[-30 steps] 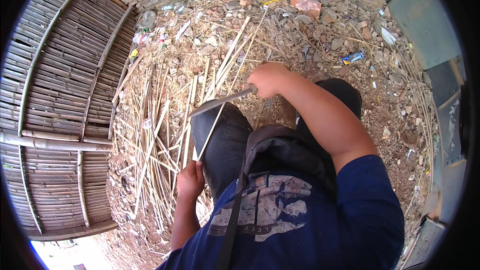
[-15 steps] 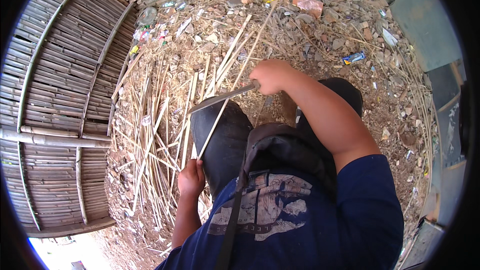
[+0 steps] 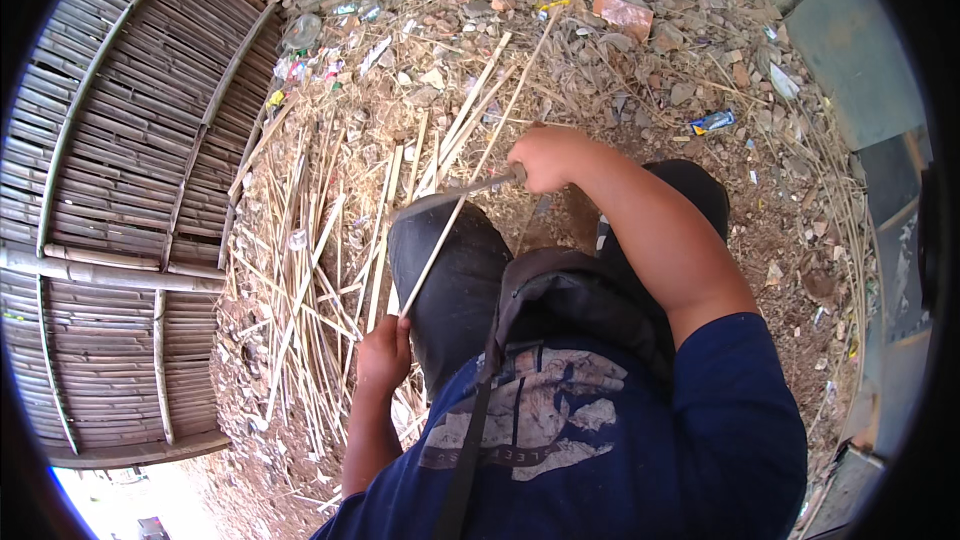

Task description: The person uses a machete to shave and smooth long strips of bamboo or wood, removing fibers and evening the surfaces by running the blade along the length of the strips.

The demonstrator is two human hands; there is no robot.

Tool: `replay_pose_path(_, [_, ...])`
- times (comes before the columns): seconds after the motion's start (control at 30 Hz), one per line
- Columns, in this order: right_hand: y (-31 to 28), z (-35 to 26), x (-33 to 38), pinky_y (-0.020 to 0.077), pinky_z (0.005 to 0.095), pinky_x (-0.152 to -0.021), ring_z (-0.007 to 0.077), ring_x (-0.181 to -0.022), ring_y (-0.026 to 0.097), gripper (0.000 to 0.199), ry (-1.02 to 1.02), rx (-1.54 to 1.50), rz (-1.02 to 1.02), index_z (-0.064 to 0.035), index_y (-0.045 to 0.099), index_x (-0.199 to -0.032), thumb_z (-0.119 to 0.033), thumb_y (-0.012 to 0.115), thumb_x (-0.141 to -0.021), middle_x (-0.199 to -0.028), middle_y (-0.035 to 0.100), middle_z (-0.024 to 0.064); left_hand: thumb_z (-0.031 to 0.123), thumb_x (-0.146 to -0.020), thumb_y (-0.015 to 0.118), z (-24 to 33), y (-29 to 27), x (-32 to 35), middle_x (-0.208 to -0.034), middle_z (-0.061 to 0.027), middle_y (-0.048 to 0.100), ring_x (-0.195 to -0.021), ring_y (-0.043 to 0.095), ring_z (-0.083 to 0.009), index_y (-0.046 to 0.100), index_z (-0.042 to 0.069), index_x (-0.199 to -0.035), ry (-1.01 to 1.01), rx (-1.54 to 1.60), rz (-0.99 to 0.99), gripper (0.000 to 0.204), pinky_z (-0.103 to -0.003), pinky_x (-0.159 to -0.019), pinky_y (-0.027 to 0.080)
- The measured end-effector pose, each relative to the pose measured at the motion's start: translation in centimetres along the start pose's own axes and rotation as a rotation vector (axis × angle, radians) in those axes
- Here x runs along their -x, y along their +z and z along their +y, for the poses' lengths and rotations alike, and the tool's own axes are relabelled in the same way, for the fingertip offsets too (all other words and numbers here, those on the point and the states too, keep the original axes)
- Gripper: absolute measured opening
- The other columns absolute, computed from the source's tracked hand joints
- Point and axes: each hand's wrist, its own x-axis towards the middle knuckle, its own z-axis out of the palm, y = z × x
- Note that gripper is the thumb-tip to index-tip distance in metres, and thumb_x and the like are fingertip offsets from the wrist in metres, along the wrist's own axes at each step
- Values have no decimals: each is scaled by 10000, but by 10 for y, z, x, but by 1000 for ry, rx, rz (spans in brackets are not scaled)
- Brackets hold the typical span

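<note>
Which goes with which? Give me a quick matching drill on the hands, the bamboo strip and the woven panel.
1. left hand
2. right hand
3. bamboo strip
4. woven bamboo panel

a. grips the knife handle
b. lies flat at the person's left
c. holds the strip's near end
d. runs from lap out over the rubble

Pairs: 1-c, 2-a, 3-d, 4-b
</note>
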Motion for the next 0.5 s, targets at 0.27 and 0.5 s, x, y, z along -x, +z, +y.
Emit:
replay_pose_path(0.27, [14, 74, -24, 566, 397, -695, 254, -774, 699, 445, 280, -404, 147, 36, 687, -1145, -169, 742, -753, -919, 716, 175, 350, -1061, 482, 3, 8, -7, -782, -275, 654, -779, 636, -505, 579, 50, -907, 1, 50, -5, 351, -596, -686, 472])
replay_pose_path(0.5, [20, 3, -17, 568, 430, -829, 318, -952, 707, 468, -15, 30, -18, -1, 699, -1189, -172, 690, -754, -1042, 722, 214, 362, -1061, 489, 5, -1, -6, -787, -271, 660, -783, 639, -509, 582, 49, -908, -6, -15, -15, 361, -588, -682, 485])
